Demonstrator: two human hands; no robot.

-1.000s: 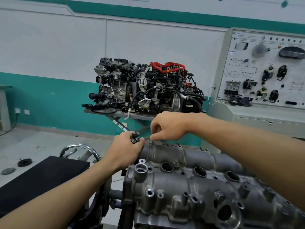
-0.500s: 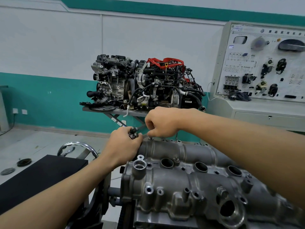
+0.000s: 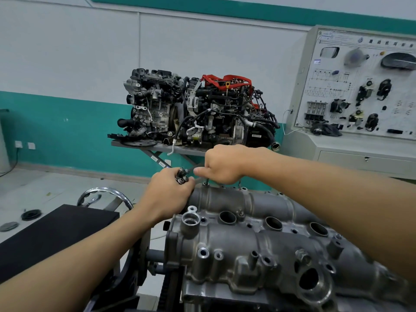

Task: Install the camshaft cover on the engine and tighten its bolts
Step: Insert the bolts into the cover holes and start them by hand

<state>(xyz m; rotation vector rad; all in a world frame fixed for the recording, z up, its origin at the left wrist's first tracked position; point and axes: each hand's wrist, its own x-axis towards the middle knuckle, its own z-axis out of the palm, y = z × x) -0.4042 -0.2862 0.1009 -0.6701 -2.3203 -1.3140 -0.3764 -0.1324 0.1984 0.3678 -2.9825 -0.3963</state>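
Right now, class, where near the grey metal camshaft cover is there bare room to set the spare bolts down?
The flat black platform, between the chrome handwheel and the left forearm, is bare. Crowded: the far edge of the grey metal camshaft cover, where the left hand grips dark bolts and the right hand pinches one bolt.

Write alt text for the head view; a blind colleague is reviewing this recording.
A person's left hand grips a cluster of spare bolts while the right hand pinches one bolt standing in the far edge of the grey camshaft cover. Behind them, two engines sit on a lift table beside a training panel.
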